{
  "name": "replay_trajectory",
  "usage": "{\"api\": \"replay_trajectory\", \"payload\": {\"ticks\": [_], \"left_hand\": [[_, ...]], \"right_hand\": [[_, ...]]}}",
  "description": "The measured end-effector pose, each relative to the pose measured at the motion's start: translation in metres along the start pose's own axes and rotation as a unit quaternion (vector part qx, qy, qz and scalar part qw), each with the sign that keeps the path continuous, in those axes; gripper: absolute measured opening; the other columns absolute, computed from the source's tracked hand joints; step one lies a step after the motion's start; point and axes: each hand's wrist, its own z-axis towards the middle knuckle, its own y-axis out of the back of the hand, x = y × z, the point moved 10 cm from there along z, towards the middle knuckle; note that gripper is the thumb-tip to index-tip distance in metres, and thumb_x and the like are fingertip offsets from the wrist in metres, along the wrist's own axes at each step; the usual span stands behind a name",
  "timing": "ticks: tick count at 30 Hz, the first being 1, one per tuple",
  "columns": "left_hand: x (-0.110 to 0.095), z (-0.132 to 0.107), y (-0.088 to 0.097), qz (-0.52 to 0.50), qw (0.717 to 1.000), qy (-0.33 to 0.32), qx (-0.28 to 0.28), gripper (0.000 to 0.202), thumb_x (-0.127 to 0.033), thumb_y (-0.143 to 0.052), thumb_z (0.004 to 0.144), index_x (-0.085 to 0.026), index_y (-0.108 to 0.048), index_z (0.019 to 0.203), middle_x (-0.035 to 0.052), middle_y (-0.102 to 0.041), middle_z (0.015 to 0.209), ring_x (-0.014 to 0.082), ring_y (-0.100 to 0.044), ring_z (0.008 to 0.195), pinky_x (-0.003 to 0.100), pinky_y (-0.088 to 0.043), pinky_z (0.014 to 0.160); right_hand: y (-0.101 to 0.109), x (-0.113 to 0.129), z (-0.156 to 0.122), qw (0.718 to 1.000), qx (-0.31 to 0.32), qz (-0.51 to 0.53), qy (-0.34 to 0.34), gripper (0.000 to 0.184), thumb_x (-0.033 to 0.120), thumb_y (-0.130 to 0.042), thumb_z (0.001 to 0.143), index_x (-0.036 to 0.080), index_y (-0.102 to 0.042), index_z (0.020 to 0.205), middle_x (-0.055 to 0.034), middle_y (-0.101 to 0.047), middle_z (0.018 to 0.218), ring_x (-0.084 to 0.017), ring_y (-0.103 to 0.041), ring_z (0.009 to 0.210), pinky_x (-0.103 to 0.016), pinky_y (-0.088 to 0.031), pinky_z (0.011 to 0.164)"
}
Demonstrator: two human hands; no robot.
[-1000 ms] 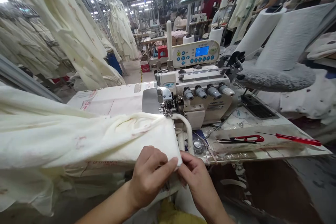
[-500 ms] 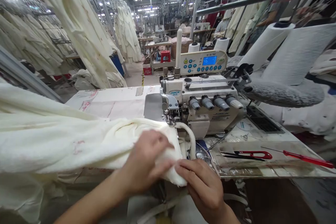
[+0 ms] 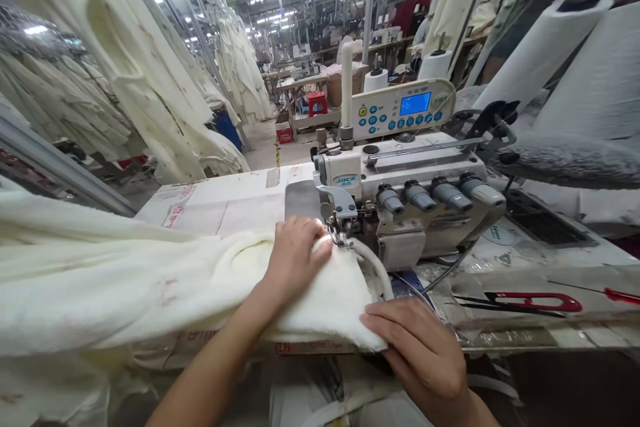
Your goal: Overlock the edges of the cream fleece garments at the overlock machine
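Observation:
A long cream fleece piece (image 3: 125, 280) lies across the table, its end under the presser foot (image 3: 341, 230) of a white overlock sewing machine (image 3: 415, 207). My left hand (image 3: 295, 257) rests on top of the fabric just left of the presser foot, fingers curled down and pressing the cloth. My right hand (image 3: 417, 350) is at the near edge of the table and pinches the fabric's near corner, fingers closed on it.
Red-handled thread snips (image 3: 530, 301) and a red-handled tool (image 3: 617, 295) lie on the table to the right. Large white thread cones (image 3: 585, 67) stand behind the machine, with its blue-screen control panel (image 3: 400, 110) on top. Cream garments (image 3: 135, 73) hang at the left.
My left hand has slid forward along the fabric to the presser foot. My right hand stays holding the near corner. The view has moved closer to the machine.

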Motion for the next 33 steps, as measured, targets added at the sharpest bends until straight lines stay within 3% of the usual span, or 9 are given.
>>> {"api": "replay_trajectory", "payload": {"ticks": [11,16,24,33], "left_hand": [[0.020,0.024,0.002,0.053,0.998,0.015,-0.026,0.010,-0.024,-0.052,0.079,-0.018,-0.052,0.071,0.0028,-0.054,0.075,0.0210,-0.049,0.075,0.036,-0.035,0.072],[0.022,0.023,0.002,0.053,0.998,-0.007,-0.013,0.015,-0.033,-0.054,0.083,-0.018,-0.055,0.081,0.0035,-0.054,0.081,0.0237,-0.050,0.084,0.041,-0.035,0.079],[0.030,0.036,-0.004,0.048,0.999,0.002,-0.019,0.007,-0.025,-0.054,0.082,-0.018,-0.056,0.082,0.0042,-0.056,0.086,0.0245,-0.050,0.090,0.042,-0.035,0.082],[0.040,0.057,0.000,0.037,0.999,0.003,-0.033,0.010,-0.025,-0.054,0.081,-0.018,-0.057,0.075,0.0068,-0.059,0.091,0.0250,-0.050,0.093,0.038,-0.035,0.079]], "right_hand": [[-0.008,-0.014,0.009,0.999,-0.028,-0.022,-0.014,0.026,0.001,-0.051,0.079,0.017,-0.064,0.095,-0.0074,-0.069,0.086,-0.015,-0.061,0.075,-0.028,-0.046,0.063],[-0.014,-0.013,0.007,0.998,0.008,-0.059,-0.015,0.028,0.006,-0.050,0.084,0.015,-0.063,0.108,-0.0109,-0.068,0.100,-0.016,-0.063,0.083,-0.028,-0.046,0.066],[-0.008,-0.018,0.012,0.998,-0.026,-0.051,-0.008,0.017,0.005,-0.060,0.079,0.014,-0.065,0.092,-0.0089,-0.068,0.084,-0.015,-0.059,0.071,-0.028,-0.046,0.063],[-0.016,-0.032,0.026,0.997,-0.028,-0.068,0.002,0.019,0.007,-0.054,0.084,0.017,-0.065,0.096,-0.0091,-0.069,0.088,-0.016,-0.062,0.078,-0.028,-0.047,0.067]]}}
